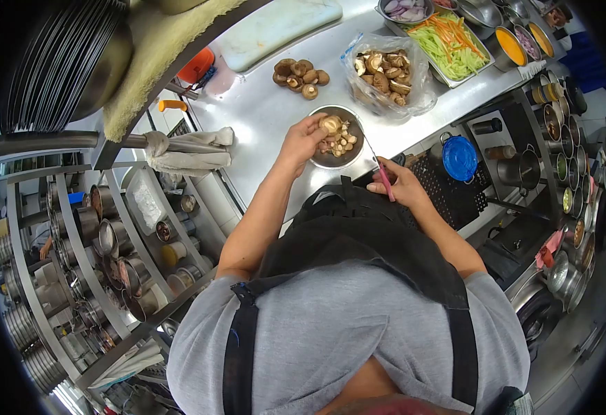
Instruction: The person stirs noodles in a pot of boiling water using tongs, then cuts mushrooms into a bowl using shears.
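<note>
My left hand is closed on a brown mushroom, its pale underside up, above a round metal bowl. Cut mushroom stems lie inside the bowl. To the bowl's right, my right hand grips pink-handled scissors, the thin blade pointing up toward the bowl's rim. Its fingers are partly hidden. Behind the bowl, several whole mushrooms sit in a small pile. An open clear plastic bag full of mushrooms stands at the back right.
A white cutting board lies at the back of the steel counter. At the right back are a tray of shredded vegetables and a bowl of sliced onion. Cloths hang on the left; a blue lid is right.
</note>
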